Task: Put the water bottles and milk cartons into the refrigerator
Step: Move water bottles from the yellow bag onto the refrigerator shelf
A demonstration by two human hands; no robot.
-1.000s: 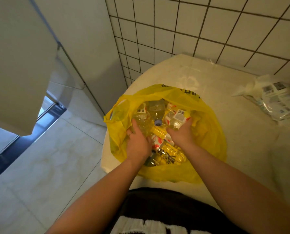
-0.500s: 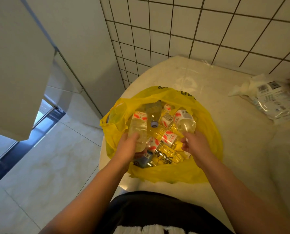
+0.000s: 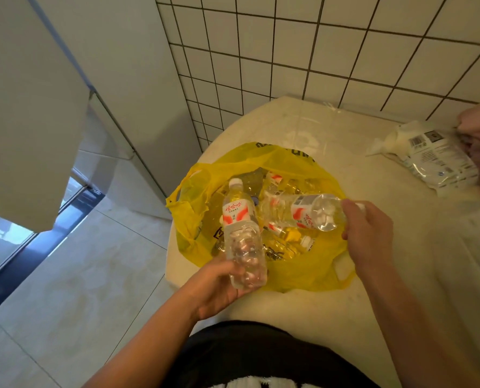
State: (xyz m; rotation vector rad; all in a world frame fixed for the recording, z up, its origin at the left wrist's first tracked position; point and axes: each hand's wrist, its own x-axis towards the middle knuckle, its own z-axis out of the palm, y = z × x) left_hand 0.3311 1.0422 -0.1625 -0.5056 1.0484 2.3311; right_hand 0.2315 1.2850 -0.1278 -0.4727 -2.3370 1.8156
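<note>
Both hands have risen out of the yellow bag [image 3: 303, 273] since half a second ago, each lifting a bottle clear. At the near left, the left hand [image 3: 219, 287] grips the base of an upright water bottle [image 3: 240, 233], cap pointing far, probably ready to carry. At the right, the right hand [image 3: 370, 233] clasps the second water bottle [image 3: 303, 211] by one end, so it lies sideways above the bag's mouth. More bottles and cartons remain inside the bag, which sits at the near left edge of the counter [image 3: 387, 275], above open tiled floor [image 3: 79, 289]. That floor gives free room leftward; a pale appliance door [image 3: 23, 107], possibly the refrigerator's, stands far left.
</note>
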